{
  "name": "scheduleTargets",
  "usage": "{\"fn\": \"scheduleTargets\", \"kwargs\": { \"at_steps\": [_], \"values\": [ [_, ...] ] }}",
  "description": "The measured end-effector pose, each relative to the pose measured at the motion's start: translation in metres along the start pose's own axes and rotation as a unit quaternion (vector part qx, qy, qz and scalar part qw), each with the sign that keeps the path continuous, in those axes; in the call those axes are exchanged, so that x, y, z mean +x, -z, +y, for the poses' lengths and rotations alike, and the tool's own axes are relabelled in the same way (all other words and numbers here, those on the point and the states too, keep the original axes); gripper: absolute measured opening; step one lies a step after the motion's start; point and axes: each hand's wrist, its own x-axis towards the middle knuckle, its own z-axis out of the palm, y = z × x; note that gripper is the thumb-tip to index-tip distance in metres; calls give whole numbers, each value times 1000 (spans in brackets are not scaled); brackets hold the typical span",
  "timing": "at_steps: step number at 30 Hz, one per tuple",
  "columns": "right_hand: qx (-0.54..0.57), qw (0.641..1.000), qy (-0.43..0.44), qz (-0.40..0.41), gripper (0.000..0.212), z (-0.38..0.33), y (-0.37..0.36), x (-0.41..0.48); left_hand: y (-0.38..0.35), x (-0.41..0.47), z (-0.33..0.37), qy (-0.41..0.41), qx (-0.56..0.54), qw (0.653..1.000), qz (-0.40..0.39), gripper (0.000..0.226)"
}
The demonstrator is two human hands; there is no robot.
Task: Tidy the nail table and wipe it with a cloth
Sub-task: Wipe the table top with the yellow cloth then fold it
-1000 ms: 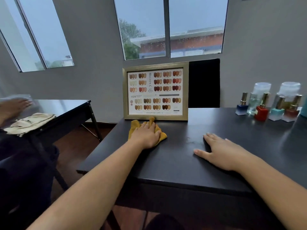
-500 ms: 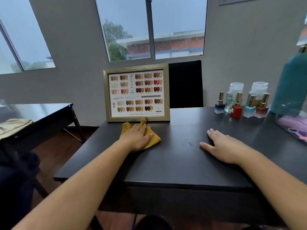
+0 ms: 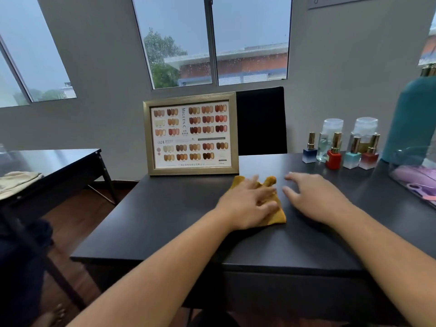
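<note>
Mustard cloth (image 3: 280, 216) lies centre of the surface (image 3: 165, 220), pinned under the left grip (image 3: 247, 204), fingers probably straight (blurred). Just right of it, right grip (image 3: 316, 199) released, splayed. Keep pressure even, overlap strokes, avoid the far-right bottles (image 3: 333, 156).

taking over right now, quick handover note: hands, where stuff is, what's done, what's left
Left hand: flat on the yellow cloth, pressing it to the table near the right corner of the framed colour chart.
Right hand: open on the table beside the cloth, holding nothing.
Polish bottles: grouped at the back right.
Done: items look tidied to the edges.
Left: wiping is mid-job; how much is already wiped cannot be told.
</note>
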Motion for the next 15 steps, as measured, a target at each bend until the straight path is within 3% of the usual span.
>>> {"fn": "scheduleTargets", "kwargs": {
  "at_steps": [2,4,6,8,12,15],
  "values": [
    [48,997,56,18,41,-21,-4,3,18,-20,-25,28,-60,992,104,38],
    [26,989,124,-71,48,-44,-15,7,34,-42,-64,96,-34,986,133,37],
    [-58,971,175,-152,56,-60,-30,13,41,-64,-102,206,40,976,52,51],
    [-90,959,201,-179,59,-72,-42,18,38,-78,-127,260,83,962,-15,62],
    [-57,947,242,-204,58,-103,-64,16,26,-80,-136,261,81,962,-23,66],
    [-55,956,203,-206,56,-104,-67,22,25,-80,-137,262,94,960,-20,66]
  ]
}}
